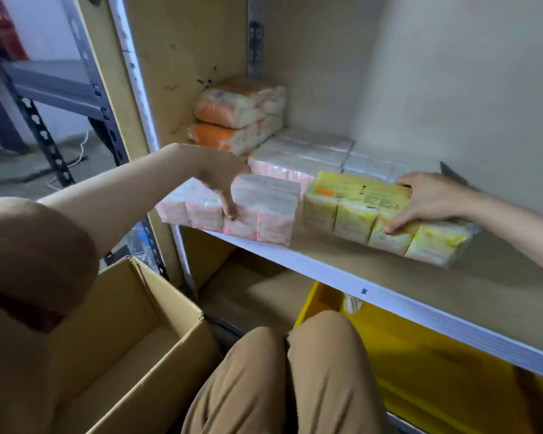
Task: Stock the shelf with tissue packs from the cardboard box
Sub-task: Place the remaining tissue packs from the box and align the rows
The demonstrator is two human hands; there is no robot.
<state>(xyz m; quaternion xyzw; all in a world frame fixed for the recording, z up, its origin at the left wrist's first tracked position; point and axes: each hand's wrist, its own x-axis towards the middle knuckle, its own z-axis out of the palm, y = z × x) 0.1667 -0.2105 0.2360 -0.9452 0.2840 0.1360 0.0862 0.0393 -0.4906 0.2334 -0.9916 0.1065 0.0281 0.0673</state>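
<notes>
The wooden shelf (389, 270) stands above the cardboard box (170, 296). The pink pack (264, 211) and the yellow pack (358, 211) lie lengthwise along its front edge. The left hand (223, 186) grips the pink pack and the right hand (433, 198) the yellow pack, with fingers curled over the tops.

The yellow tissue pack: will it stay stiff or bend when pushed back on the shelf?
Probably soft: the yellow tissue pack is several small packets in film, so it may flex between them. Likely light: the right hand alone holds it. The glossy film should slide on the shelf.
</notes>
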